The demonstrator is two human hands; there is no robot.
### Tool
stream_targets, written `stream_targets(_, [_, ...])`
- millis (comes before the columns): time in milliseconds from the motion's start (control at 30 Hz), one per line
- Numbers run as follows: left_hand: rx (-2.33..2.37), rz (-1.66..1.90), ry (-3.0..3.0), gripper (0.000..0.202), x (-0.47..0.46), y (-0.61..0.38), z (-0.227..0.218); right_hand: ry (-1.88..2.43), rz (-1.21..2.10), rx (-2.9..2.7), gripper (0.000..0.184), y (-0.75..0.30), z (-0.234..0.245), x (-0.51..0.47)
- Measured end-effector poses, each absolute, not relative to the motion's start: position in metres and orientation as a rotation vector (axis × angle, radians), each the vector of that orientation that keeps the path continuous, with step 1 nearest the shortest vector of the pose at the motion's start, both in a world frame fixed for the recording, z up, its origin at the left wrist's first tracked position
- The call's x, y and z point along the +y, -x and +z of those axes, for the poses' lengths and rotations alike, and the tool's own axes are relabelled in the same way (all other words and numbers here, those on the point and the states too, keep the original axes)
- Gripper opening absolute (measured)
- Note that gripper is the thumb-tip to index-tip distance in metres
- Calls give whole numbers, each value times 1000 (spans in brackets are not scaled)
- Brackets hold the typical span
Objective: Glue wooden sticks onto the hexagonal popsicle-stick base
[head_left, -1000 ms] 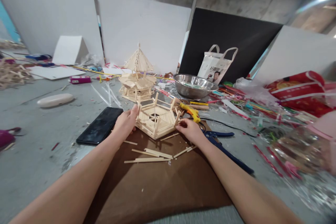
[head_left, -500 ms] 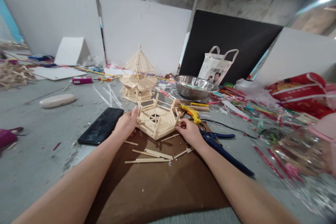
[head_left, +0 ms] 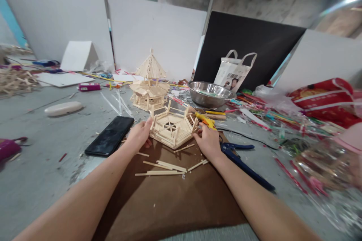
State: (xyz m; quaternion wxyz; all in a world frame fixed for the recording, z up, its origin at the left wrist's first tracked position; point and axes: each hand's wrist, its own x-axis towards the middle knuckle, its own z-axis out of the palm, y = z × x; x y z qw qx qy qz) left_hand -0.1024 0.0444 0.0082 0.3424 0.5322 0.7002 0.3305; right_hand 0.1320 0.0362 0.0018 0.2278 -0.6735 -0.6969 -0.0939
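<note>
Between my hands is a hexagonal frame of thin wooden sticks (head_left: 175, 141), with short posts rising at its corners. My left hand (head_left: 140, 134) grips its left corner, thumb on the outside near a post. At the right corner, my right hand (head_left: 208, 141) has its fingers closed on the frame's edge. Several loose wooden sticks (head_left: 165, 172) lie on the brown board (head_left: 169, 207) in front of the frame. Behind it stands a stick-built pavilion model (head_left: 151, 83) with a pointed roof.
A black phone (head_left: 109, 136) lies left of my left hand. Yellow glue gun (head_left: 207, 120) and blue cutters (head_left: 243, 163) are on the right. Farther back stand a metal bowl (head_left: 210, 99) and a paper bag (head_left: 233, 73). Plastic scraps and a red bag (head_left: 322, 98) litter the right side.
Both hands have shifted slightly right with the stick frame, which has turned a little between them.
</note>
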Motion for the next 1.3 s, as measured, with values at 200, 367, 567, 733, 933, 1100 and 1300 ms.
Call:
stream_targets(200, [1722, 855, -1406, 64, 44, 102, 4, 1857, -378, -1916, 37, -136, 1, 33])
stream_targets(367, [1733, 839, -1416, 53, 43, 102, 5, 1780, -477, -1900, 24, -140, 8, 28])
stream_targets(567, [1765, 801, -1424, 36, 44, 101, 4, 1738, -568, -1952, 35, -142, 19, 23])
stream_targets(733, [1757, 792, -1448, 34, 42, 102, 5, 1686, -495, -2069, 41, -138, 18, 19])
stream_targets(933, [1730, 768, -1427, 34, 39, 100, 9, 1675, -375, -2225, 26, -130, 10, 15])
stream_targets(1100, [1719, 766, -1416, 37, 39, 99, 9, 1566, -290, -2352, 24, -127, 7, 16])
stream_targets(1300, [1740, 743, -1447, 37, 39, 99, 8, 1554, -273, -2361, 26, -128, 5, 17])
